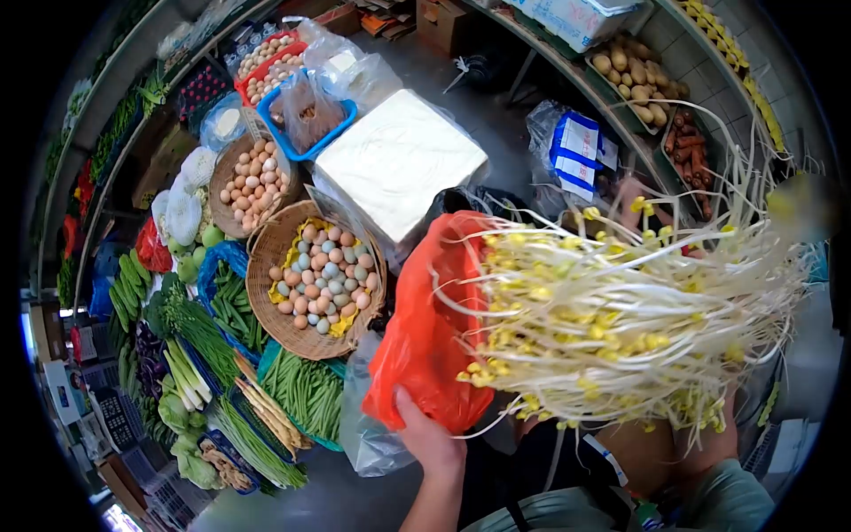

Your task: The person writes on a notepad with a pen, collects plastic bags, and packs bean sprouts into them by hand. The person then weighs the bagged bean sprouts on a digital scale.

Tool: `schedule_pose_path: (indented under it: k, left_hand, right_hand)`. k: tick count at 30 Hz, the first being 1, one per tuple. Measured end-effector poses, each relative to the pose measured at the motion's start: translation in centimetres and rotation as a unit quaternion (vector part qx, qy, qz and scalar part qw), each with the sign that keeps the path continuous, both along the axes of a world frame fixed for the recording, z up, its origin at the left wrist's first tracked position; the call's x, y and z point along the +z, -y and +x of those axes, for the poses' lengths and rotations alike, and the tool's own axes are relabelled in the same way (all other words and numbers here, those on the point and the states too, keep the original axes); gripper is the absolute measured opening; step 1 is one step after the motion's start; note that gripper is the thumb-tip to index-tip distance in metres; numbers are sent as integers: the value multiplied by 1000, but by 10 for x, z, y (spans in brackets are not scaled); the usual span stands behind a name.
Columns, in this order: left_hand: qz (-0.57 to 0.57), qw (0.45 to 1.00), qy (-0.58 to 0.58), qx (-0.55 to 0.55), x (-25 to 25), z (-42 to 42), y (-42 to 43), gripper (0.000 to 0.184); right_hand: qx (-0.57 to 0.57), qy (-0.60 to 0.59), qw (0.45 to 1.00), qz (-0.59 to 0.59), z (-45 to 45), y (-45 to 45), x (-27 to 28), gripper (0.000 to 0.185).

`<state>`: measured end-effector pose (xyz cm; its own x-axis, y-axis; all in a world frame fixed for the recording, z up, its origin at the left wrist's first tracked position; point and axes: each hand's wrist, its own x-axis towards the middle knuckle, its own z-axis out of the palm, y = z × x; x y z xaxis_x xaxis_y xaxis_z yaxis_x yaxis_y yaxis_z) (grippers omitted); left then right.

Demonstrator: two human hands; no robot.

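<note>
bean sprouts [612, 319] by red bag [412, 328]; box [572, 22] lettering illegible

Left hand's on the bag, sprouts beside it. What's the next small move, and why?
I'd probably ease the sprouts toward the red bag: the left hand grips its lower edge, its mouth appears to face them, and some strands reach across that opening.
</note>
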<state>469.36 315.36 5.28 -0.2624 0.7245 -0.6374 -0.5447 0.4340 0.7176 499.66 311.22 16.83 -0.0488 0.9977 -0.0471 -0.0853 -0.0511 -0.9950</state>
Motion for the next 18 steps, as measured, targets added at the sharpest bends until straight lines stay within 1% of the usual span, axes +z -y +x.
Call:
schedule_pose_path:
  k: [1, 2, 4, 5, 6, 8, 9, 10, 12, 13, 14, 15, 16, 18]
  left_hand:
    - [-22, 999, -9, -25, -5, 0, -2, 53]
    - [-28, 999, -10, -22, -13, 0, -3, 53]
    - [32, 996, -58, -63, -35, -5, -6, 47]
    - [1, 1000, 5, -28, -57, -11, -5, 50]
    - [-6, 1000, 2, -25, -68, -17, -8, 50]
    - [-69, 995, 69, -34, -87, -29, -21, 55]
    - [-55, 997, 46, -28, -107, -34, -23, 62]
    - [-59, 997, 43, -27, -126, -44, -23, 62]
    - [-98, 988, -45, -108, -167, -70, -23, 60]
    - [-49, 985, -68, -153, -209, -90, -10, 63]
    - [-55, 984, -66, -154, -204, -90, -10, 63]
    - [-59, 963, -133, -225, -190, -90, -14, 62]
    - [-58, 933, -197, -296, -184, -90, -18, 62]
    - [-86, 911, -233, -328, -192, -105, -8, 59]
  right_hand:
    - [9, -23, 1000, -10, -8, -5, -12, 57]
    - [12, -49, 998, -24, -18, -11, -28, 57]
    - [8, -100, 993, -63, -41, -20, -64, 58]
    - [4, -128, 988, -86, -54, -24, -85, 59]
    - [-1, -151, 983, -108, -69, -28, -108, 60]
    - [-17, -189, 970, -151, -102, -36, -156, 61]
    - [-24, -196, 965, -170, -119, -39, -180, 61]
    - [-35, -200, 961, -188, -136, -40, -205, 62]
    - [-37, -112, 976, -183, -162, -44, -248, 41]
    - [-38, -111, 975, -189, -169, -46, -259, 41]
    - [33, 90, 993, -71, -174, -50, -268, 44]
    - [105, 285, 951, 53, -180, -52, -278, 47]
    - [105, 287, 951, 50, -188, -53, -287, 47]
    - [131, 331, 934, 36, -206, -54, -301, 48]
